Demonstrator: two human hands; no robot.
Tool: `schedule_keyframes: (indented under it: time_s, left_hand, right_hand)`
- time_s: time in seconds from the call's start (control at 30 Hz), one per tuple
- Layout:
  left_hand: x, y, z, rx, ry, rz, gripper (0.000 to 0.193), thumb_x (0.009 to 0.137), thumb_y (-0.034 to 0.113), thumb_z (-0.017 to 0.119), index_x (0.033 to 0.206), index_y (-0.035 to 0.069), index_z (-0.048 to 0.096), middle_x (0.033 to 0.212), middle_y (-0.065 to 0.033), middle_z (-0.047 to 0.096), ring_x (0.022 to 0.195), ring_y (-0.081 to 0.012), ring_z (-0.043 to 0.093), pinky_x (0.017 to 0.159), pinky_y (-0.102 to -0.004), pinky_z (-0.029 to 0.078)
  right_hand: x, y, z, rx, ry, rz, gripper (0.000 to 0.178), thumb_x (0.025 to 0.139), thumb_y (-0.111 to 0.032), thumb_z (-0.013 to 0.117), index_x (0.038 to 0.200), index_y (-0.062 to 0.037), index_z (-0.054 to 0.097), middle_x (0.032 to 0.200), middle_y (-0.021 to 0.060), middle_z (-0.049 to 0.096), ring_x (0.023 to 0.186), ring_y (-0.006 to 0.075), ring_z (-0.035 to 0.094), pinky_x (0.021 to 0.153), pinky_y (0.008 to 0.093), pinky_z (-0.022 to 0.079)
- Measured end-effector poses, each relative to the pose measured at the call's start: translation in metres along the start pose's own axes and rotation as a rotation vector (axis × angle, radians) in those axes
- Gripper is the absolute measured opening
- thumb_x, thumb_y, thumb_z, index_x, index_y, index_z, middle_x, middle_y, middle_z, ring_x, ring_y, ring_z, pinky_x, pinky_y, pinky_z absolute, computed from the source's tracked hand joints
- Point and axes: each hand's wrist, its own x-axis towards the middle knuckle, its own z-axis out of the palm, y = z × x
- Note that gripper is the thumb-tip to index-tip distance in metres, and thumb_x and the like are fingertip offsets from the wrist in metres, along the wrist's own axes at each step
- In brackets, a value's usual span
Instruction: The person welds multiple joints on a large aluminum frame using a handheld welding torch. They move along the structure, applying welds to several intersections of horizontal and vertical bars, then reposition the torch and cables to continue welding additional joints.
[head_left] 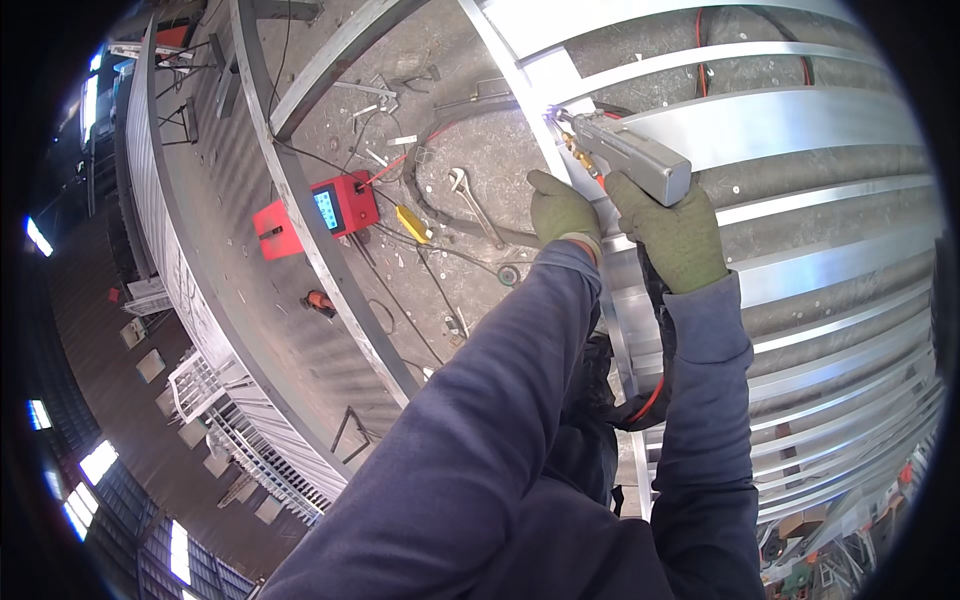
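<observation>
My right hand (672, 232), in a green glove, is closed round a grey welding gun (640, 158) with brass fittings near its tip. The tip meets the side rail (528, 100) of a silvery slatted metal frame, and a bluish-white glow shows there. My left hand (565, 208), gloved alike, lies at the same rail just below the tip. Its fingers look curled over the rail's edge, partly hidden by the hand itself. A black and red cable (655, 392) hangs from the gun below my right hand.
Flat slats (760, 130) stretch away to the right. Left on the concrete floor are a wrench (478, 208), a red machine (345, 204) with a lit screen, a yellow object (411, 225), an orange tool (319, 303) and loose cables. Grey beams (300, 205) cross the left side.
</observation>
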Motion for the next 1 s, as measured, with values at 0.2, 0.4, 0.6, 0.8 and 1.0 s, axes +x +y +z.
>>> schedule_keyframes:
  time_s: [0.2,0.4,0.6,0.8,1.0]
  left_hand:
    - [0.002,-0.001,0.000,-0.056,-0.023,-0.049,0.089,0.120,0.057,0.017,0.121,-0.009,0.076,0.120,-0.0344,0.078,0.116,-0.0534,0.073,0.105,-0.0568,0.056]
    - [-0.007,0.010,-0.008,-0.123,-0.076,-0.071,0.090,0.120,0.058,0.016,0.120,-0.009,0.076,0.120,-0.0352,0.078,0.116,-0.0539,0.073,0.106,-0.0564,0.055]
    - [-0.002,0.002,-0.004,-0.062,-0.014,-0.040,0.091,0.119,0.060,0.017,0.120,-0.010,0.076,0.122,-0.0365,0.077,0.118,-0.0545,0.072,0.108,-0.0569,0.054]
    - [0.009,-0.008,0.007,-0.118,0.001,-0.044,0.091,0.119,0.061,0.018,0.121,-0.010,0.076,0.124,-0.0358,0.077,0.120,-0.0548,0.071,0.108,-0.0575,0.053]
    - [0.004,-0.010,0.006,0.043,0.015,0.055,0.092,0.119,0.061,0.016,0.122,-0.009,0.076,0.124,-0.0342,0.078,0.119,-0.0536,0.072,0.108,-0.0574,0.054]
  right_hand:
    - [-0.002,0.003,-0.002,-0.003,-0.001,-0.010,0.058,0.102,-0.032,0.087,0.144,0.0046,0.074,0.129,0.0180,0.082,0.117,0.0218,0.079,0.096,0.0340,0.064]
    - [-0.010,0.000,-0.004,-0.020,0.024,-0.010,0.055,0.101,-0.028,0.085,0.144,0.0051,0.074,0.128,0.0167,0.082,0.115,0.0207,0.079,0.094,0.0342,0.063]
    - [-0.037,0.006,-0.015,0.095,0.035,0.011,0.052,0.100,-0.024,0.084,0.143,0.0037,0.075,0.110,0.0086,0.081,0.093,0.0111,0.073,0.079,0.0293,0.059]
    - [-0.059,0.021,-0.026,0.130,0.048,0.080,0.048,0.101,-0.022,0.084,0.140,0.0026,0.076,0.096,0.0037,0.077,0.079,0.0076,0.067,0.068,0.0277,0.054]
    - [-0.060,0.027,-0.032,0.129,0.030,0.073,0.048,0.100,-0.023,0.086,0.139,0.0029,0.077,0.096,0.0040,0.077,0.078,0.0081,0.067,0.067,0.0277,0.054]
